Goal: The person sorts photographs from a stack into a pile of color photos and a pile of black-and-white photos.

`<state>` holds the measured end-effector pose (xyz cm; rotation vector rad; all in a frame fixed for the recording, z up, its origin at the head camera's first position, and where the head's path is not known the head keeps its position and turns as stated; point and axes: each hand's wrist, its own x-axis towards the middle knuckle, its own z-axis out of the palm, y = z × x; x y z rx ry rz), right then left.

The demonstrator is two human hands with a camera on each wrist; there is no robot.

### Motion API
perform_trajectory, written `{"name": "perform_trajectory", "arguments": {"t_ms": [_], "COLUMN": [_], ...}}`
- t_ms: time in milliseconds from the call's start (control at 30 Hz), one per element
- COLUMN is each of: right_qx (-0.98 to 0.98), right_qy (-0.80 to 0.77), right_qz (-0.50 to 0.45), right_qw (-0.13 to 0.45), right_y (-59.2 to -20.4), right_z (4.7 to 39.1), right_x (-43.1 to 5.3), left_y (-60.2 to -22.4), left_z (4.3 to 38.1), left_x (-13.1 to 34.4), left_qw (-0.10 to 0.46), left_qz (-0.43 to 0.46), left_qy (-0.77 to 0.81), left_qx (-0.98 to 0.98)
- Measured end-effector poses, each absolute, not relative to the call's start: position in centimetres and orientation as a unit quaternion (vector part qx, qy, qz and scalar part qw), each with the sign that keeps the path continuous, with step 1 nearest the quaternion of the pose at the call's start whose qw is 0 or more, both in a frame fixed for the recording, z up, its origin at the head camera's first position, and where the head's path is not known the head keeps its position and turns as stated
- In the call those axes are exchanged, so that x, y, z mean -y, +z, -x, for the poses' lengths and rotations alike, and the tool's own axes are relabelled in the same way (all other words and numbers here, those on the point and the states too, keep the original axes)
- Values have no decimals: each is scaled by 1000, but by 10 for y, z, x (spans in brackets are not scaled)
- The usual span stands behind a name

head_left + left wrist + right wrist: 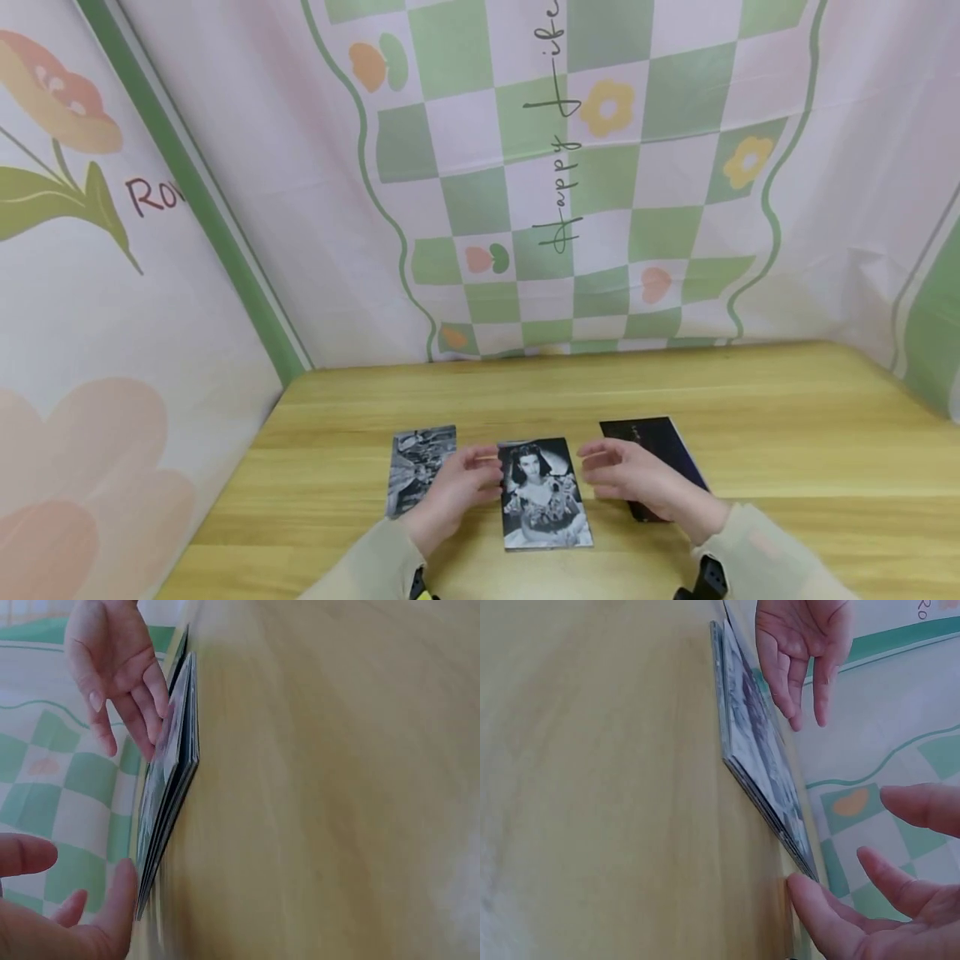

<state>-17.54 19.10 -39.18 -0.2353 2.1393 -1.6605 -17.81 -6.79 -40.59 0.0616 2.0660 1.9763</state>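
A small stack of photo cards (546, 496) lies in the middle of the table, a black-and-white portrait of a person on top. Its layered edges (174, 799) show in the left wrist view, slightly parted. On its left side my left hand (459, 492) has its fingertips right at the card edge, fingers loosely bent. Across from it, my right hand (648, 482) is held just off the stack's right side, thumb and fingers apart. In the right wrist view, the right fingers (814, 907) are close to the stack's near corner. Neither hand grips anything.
Left of the stack lies another black-and-white photo card (422, 467), partly behind the left hand. A dark card or booklet (667, 450) lies partly under the right forearm's line of view. The wooden table (810, 450) meets a checkered cloth backdrop (540, 192) behind.
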Motion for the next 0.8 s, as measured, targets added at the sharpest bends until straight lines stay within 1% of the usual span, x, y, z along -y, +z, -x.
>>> {"name": "perform_trajectory", "arguments": {"t_ms": [233, 500, 800], "right_qx": [-773, -772, -772], "right_qy": [-591, -590, -594], "right_qz": [89, 104, 99], "right_qw": [212, 211, 202], "right_y": [-395, -396, -396], "right_z": [175, 174, 171], "right_x": [-186, -183, -179], "left_y": [-411, -406, -405], "left_z": [179, 177, 174], "left_x": [74, 77, 76], "left_qw": [158, 170, 167], "left_qz": [-32, -37, -30], "left_qy": [674, 676, 678], "left_qx": [-721, -716, -715]}}
